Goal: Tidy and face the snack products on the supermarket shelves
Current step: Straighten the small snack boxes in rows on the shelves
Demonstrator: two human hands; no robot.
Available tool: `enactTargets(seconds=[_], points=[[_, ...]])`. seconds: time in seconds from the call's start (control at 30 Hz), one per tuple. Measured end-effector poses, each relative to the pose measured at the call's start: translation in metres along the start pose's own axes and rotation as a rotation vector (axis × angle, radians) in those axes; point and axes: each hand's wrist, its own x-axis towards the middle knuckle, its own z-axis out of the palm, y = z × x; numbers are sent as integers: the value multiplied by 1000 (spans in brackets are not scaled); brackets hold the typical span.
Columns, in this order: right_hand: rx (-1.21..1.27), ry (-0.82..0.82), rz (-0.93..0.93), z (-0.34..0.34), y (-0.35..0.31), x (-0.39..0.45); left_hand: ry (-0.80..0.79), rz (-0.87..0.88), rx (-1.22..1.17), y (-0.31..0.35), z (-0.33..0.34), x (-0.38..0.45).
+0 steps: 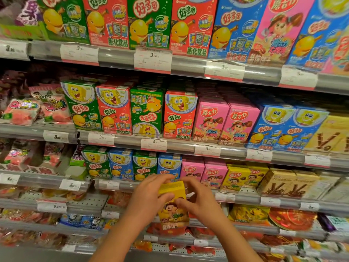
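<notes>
Your left hand (151,193) and your right hand (198,199) both grip one yellow box (174,205) in front of the shelves. The left fingers curl over its top left corner and the left thumb presses on the front face. The right fingers curl around the top right edge and the right thumb lies on the front face, near the middle. So both hands are clamped on the box, one on each side.

You hold the box upright. Its long axis is vertical and the top leans a little away from you. The printed face with the cartoon child points toward you. A white flap (190,194) shows at its upper right, under your right fingers.

The box hangs in the air before the third rail (245,198), not on any shelf. Just behind it, to the right, stand pink boxes (204,173), and next to them more yellow boxes (239,176) of the same kind. To the left of your hands stand green and blue boxes (120,165).

On the shelf above, one green box (146,112) stands upside down between red boxes (179,114). Every shelf edge is a grey rail with white price tags (154,144). The lower shelves hold bags (251,214) lying flat on perforated metal. The rows are dense, box touching box; the open room is only in front of the rails, where your hands are.
</notes>
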Motion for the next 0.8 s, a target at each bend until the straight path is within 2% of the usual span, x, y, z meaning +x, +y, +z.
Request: enactTargets(seconds=[0.1,0.2,0.37,0.53,0.63,0.8], points=[[-112,49,34,-24,11,-9,-31,-4,-38,10,9,5],[-351,50,32,-59,30,-26,-33,39,25,20,19,10],[-602,117,179,-126,61,-56,-23,144,166,49,43,26],[-688,209,258,-188,85,-75,-89,258,412,80,80,49],[-719,279,225,-217,95,-79,-86,247,549,95,105,65],[-801,324,171,-243,106,-72,-15,159,622,109,136,80]])
